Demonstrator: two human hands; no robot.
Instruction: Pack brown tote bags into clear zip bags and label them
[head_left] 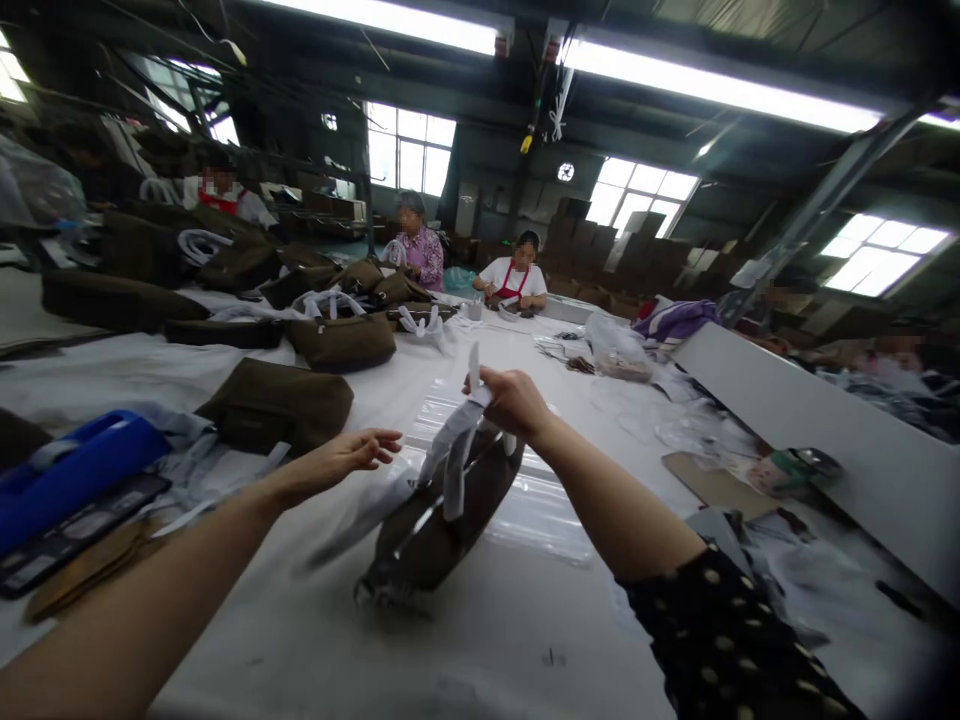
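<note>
My right hand (pixel 512 402) is closed around the white-wrapped strap (pixel 452 430) of a dark olive-brown bag (pixel 450 520). The bag hangs tilted over the white table, its lower left end blurred by motion. A loose white-wrapped strip trails from it toward the lower left. My left hand (pixel 352 455) is held out to the left of the bag, fingers stretched and apart from it, with nothing in them. Clear plastic sleeves (pixel 536 515) lie flat on the table behind the bag.
Several olive-brown bags (pixel 281 405) with white-wrapped straps are piled at the left. A blue object (pixel 90 470) lies near the left edge. On the right are loose plastic, a cardboard piece (pixel 712 482), a jar-like container (pixel 795 470) and a raised white board (pixel 817 430). Co-workers sit across the table.
</note>
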